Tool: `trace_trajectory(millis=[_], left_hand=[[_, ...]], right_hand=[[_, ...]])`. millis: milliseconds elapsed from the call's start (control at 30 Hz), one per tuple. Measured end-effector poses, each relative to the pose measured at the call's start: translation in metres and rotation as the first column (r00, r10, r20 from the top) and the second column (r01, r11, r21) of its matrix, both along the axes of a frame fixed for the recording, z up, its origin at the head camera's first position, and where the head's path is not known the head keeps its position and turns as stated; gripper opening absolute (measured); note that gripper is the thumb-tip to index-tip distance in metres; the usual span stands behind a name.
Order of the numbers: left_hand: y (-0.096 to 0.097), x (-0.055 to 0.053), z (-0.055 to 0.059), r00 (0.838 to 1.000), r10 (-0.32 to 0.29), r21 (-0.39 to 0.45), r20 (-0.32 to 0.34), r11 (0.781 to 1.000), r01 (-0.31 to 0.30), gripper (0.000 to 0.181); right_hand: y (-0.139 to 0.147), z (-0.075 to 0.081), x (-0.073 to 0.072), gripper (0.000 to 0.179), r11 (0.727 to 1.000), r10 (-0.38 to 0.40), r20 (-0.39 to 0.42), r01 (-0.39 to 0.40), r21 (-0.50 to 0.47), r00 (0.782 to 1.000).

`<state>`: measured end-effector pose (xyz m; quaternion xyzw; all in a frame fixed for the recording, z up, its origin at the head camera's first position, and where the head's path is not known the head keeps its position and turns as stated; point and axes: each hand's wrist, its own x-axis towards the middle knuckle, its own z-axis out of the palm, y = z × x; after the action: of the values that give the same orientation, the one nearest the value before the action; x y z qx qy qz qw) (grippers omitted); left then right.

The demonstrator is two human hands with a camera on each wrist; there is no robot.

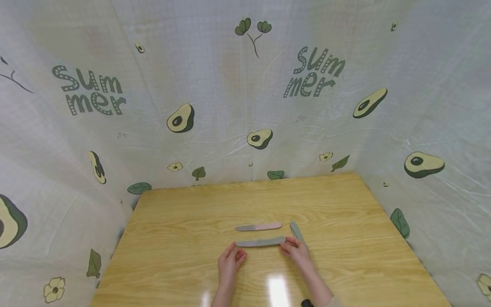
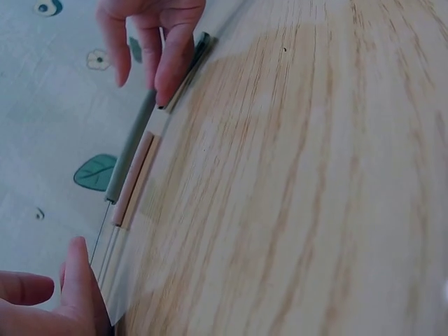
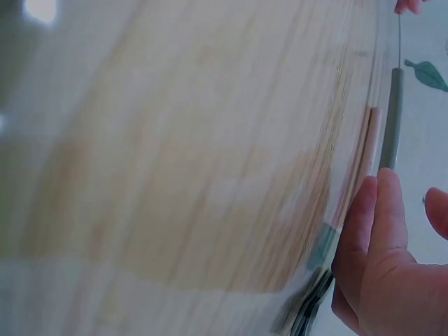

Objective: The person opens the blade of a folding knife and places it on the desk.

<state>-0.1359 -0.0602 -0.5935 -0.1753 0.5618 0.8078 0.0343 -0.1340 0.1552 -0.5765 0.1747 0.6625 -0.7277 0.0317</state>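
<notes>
Knife [image 1: 262, 243] between left hand [image 1: 229, 258], right hand [image 1: 298, 253] (table's side edges [image 1: 395, 234] distant)

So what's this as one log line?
left hand: at tip of green-handled knife | right hand: at its handle end | pink-handled knife: on table

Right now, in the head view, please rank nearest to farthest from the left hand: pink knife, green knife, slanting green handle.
1. Green knife, between left hand and right hand.
2. Pink knife, just beyond it.
3. Slanting green handle, farther right.
</notes>
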Motion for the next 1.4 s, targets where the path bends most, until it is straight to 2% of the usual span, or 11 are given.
trace_trajectory(millis=[200, 467, 900, 1400], left_hand=[[-0.0011, 0.0014, -0.0011, 0.999, -0.036, 0.012, 0.017, 0.999, 0.036, 0.048], [-0.0019, 0.0021, -0.0016, 0.998, -0.066, 0.002, 0.009, 0.998, 0.066, 0.050], [-0.0086, 0.0021, -0.0065, 0.979, -0.203, -0.078, -0.010, 0.976, 0.202, 0.059], [-0.0090, -0.0040, -0.0040, 0.968, -0.248, -0.160, 0.039, 0.954, 0.251, 0.062]], right_hand=[[0.0028, 0.0019, 0.0028, 0.053, 0.997, 0.056, 0.040, -0.057, 0.042, 0.998], [0.0051, 0.0002, 0.0027, 0.055, 0.996, 0.076, 0.058, -0.078, 0.044, 0.995], [0.0052, -0.0009, 0.0020, 0.056, 0.993, 0.069, 0.072, -0.075, 0.089, 0.995], [0.0060, -0.0016, 0.0044, 0.056, 0.994, 0.061, 0.041, -0.064, 0.084, 0.997]])
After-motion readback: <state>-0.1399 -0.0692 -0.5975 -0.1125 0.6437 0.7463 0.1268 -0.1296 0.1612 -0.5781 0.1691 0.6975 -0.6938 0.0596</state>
